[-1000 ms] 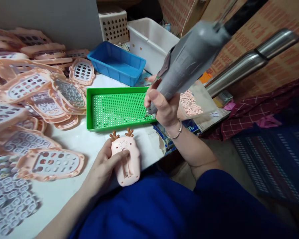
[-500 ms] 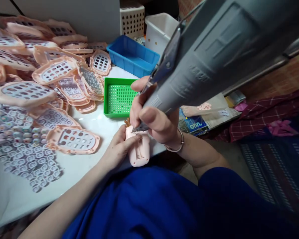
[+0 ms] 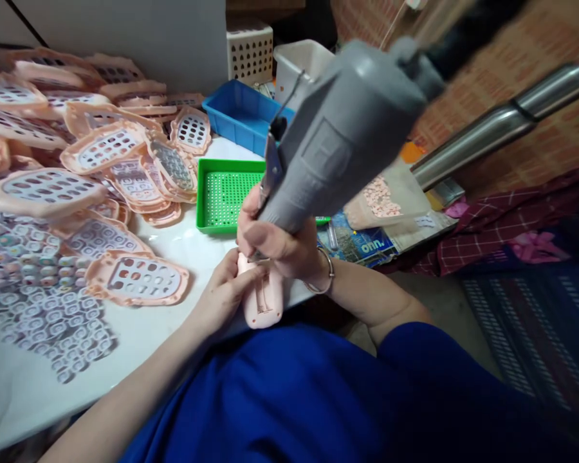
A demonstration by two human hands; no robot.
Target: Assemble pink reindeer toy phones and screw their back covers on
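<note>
My left hand (image 3: 222,289) grips a pink plastic casing (image 3: 265,315) at the table's front edge. Its battery compartment faces up, with metal contacts showing, and the thumb lies across it. My right hand (image 3: 284,247) is wrapped round a grey electric screwdriver (image 3: 332,145), which slants down and left. The tool's low end meets the top part of the casing; fingers hide the exact tip.
Many pink perforated shells (image 3: 103,148) and white button sheets (image 3: 84,328) cover the table's left. Behind my hands are a green perforated tray (image 3: 200,199) and a blue bin (image 3: 236,109). A clear tub (image 3: 400,199) of small pink parts stands right; a metal pole (image 3: 477,141) slants behind.
The screwdriver has tipped, so its rear end and black cord now show and the tub behind is uncovered. Both hands and the casing sit slightly further left and lower in view.
</note>
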